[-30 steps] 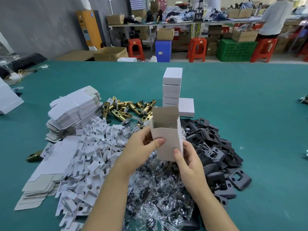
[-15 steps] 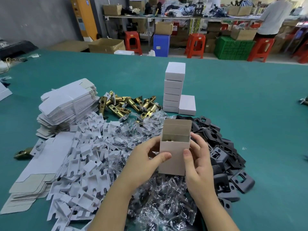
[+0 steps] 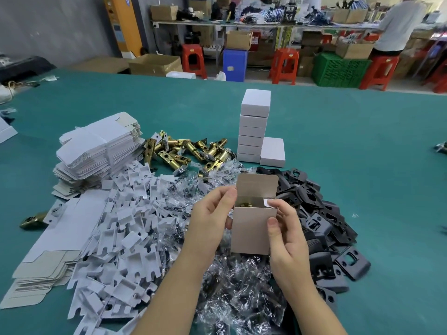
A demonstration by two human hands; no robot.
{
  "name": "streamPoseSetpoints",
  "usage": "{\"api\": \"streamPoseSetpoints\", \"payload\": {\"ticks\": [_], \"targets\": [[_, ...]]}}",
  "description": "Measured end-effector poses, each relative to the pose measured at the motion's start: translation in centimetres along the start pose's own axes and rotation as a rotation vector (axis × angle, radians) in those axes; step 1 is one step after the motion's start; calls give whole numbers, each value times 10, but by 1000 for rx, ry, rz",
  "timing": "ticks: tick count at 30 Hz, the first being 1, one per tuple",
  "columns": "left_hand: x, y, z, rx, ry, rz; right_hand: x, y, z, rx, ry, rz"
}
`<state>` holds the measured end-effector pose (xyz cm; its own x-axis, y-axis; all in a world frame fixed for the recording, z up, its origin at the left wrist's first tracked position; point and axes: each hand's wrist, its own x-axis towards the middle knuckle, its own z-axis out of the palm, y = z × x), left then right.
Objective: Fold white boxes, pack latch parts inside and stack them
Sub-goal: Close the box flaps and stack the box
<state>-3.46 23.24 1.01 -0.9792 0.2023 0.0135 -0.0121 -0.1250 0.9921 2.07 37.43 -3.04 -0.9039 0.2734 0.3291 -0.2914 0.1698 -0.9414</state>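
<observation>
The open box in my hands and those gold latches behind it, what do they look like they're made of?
The open box: thin paperboard, by its sharp creases and matte, dull grey-brown raised flap. The gold latches: likely metal with a polished brass-coloured finish, since they glint and reflect light; solid brass or plating cannot be told.

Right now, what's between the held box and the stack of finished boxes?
Head view: between the open box and the stack of closed white boxes lie clear plastic bags, the near end of the brass latch pile, then bare green table.
</observation>
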Motion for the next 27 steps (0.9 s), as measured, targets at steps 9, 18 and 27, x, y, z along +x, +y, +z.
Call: {"api": "streamPoseSetpoints", "payload": {"ticks": [9, 18, 27], "targets": [[2, -3, 3, -57, -56, -51, 0, 5, 1, 3, -10, 17], [0, -2, 3, -116, -44, -53, 0, 5, 0, -2, -10, 22], [-1, -4, -2, -46, -103, 54, 0, 3, 1, 24, 19, 22]]}}
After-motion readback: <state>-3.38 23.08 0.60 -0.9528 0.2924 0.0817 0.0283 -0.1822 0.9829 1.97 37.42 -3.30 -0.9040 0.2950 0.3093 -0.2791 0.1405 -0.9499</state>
